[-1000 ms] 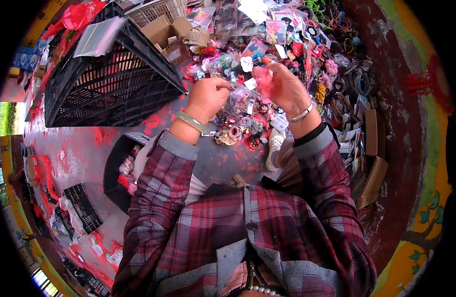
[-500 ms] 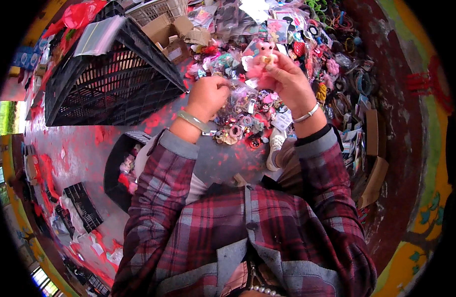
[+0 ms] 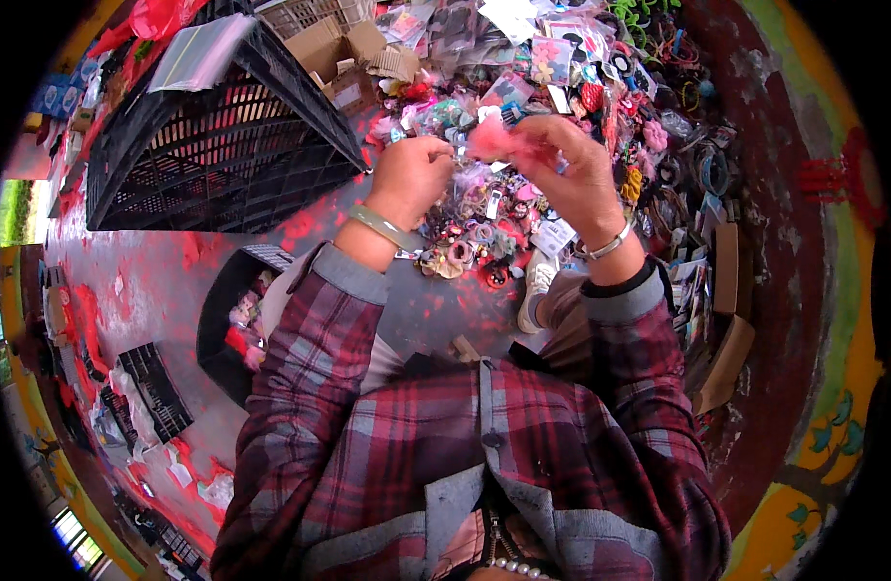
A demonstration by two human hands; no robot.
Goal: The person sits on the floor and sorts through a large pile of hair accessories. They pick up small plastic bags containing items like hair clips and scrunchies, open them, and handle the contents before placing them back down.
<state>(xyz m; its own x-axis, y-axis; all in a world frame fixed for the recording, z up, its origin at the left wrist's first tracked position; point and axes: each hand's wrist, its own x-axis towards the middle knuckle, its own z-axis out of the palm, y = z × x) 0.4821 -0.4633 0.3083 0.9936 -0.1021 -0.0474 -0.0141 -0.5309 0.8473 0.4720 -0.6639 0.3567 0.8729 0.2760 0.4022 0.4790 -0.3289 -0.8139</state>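
Observation:
In my right hand (image 3: 579, 179) is a small pink plush toy (image 3: 497, 142), pinched between thumb and fingers and smeared by motion. To its left, my left hand (image 3: 409, 182) is closed with thumb and fingertips together. Thin clear plastic (image 3: 461, 184) shows beside those fingertips, but I cannot tell for sure that they grip it. Below both hands spreads a heap of small accessories (image 3: 479, 237), with hair ties and bagged trinkets among them.
A black plastic crate (image 3: 223, 160) stands tilted at the left, with a stack of clear bags (image 3: 201, 50) on top. By my left knee is a black bin (image 3: 223, 324) with pink items inside. Cardboard boxes stand at the back (image 3: 348, 89) and right (image 3: 726, 363).
The pink plush toy has turned in my right hand, so its face no longer shows, and it has dropped slightly. My left hand has shifted only a little.

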